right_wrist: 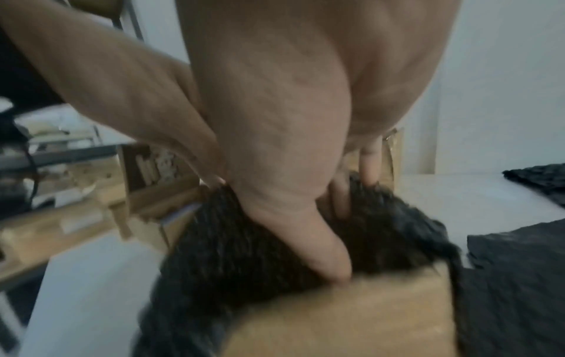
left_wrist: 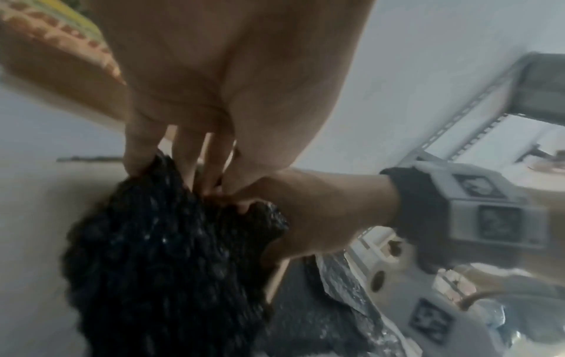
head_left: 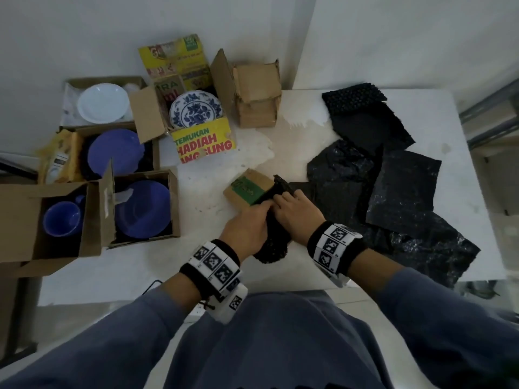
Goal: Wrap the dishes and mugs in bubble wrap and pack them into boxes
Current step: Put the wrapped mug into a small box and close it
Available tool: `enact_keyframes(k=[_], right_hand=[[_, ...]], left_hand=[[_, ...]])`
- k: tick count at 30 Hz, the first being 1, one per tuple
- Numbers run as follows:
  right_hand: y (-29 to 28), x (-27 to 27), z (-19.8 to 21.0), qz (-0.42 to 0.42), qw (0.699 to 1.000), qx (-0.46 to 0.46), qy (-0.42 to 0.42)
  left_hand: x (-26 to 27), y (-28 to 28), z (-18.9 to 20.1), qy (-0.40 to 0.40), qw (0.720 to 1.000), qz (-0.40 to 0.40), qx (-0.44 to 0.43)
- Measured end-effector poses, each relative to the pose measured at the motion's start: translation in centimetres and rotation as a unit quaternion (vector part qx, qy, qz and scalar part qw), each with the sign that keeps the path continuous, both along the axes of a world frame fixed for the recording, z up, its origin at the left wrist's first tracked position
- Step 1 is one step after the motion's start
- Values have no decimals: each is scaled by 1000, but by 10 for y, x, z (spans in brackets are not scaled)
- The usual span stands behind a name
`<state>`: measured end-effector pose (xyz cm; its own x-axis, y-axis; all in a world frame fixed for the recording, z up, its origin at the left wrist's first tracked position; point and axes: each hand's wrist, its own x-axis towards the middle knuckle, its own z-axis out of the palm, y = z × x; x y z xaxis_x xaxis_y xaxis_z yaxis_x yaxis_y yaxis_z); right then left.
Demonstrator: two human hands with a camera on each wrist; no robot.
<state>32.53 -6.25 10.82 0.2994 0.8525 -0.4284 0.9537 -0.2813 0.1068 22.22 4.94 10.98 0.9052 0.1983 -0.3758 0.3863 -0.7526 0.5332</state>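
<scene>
A dish bundle wrapped in black bubble wrap [head_left: 273, 240] lies on the white table [head_left: 196, 270] right in front of me. Its far end meets a small cardboard box [head_left: 247, 189] with a green label, which lies on its side. My left hand [head_left: 252, 217] grips the bundle from the left, fingers [left_wrist: 137, 154] dug into the wrap [left_wrist: 159, 253]. My right hand [head_left: 292, 206] holds it from the right, thumb [right_wrist: 324, 251] pressed into the wrap [right_wrist: 229, 241] at the box's edge [right_wrist: 351, 314]. What is inside the wrap is hidden.
Open boxes at the left hold a blue mug [head_left: 63, 217], two blue plates [head_left: 143, 209] [head_left: 115, 153] and a white plate [head_left: 102, 102]. A yellow box holds a blue-and-white floral plate [head_left: 195, 109]. A closed cardboard box [head_left: 257, 94] stands behind. Loose black bubble-wrap sheets [head_left: 393, 186] cover the right.
</scene>
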Motion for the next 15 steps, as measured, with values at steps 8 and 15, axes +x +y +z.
enact_keyframes(k=[8,15], right_hand=[[1,-31,11,-275,950,31,142],[10,-46,1,-333,928,51,157]], left_hand=[[23,45,-4,-4,988,-117,101],[4,42,-23,18,998,-63,12]])
